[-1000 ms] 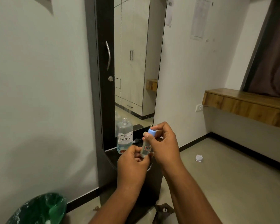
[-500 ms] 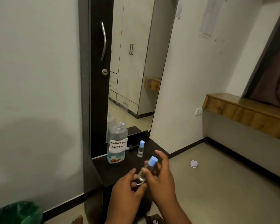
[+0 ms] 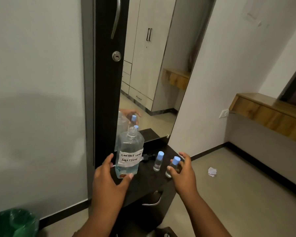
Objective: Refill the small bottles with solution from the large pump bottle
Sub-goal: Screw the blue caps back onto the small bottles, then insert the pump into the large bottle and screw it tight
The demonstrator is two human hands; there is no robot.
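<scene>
Our hands frame the large bottle [image 3: 129, 154] of contact lens solution on the dark table [image 3: 147, 182].

Our left hand [image 3: 108, 182] spreads open around the large bottle's base, thumb at its front corner. To the bottle's right stands a capped small bottle [image 3: 158, 161]; farther right, our right hand [image 3: 184, 173] grips a second blue-capped small bottle [image 3: 173, 165], its base at the table.
</scene>
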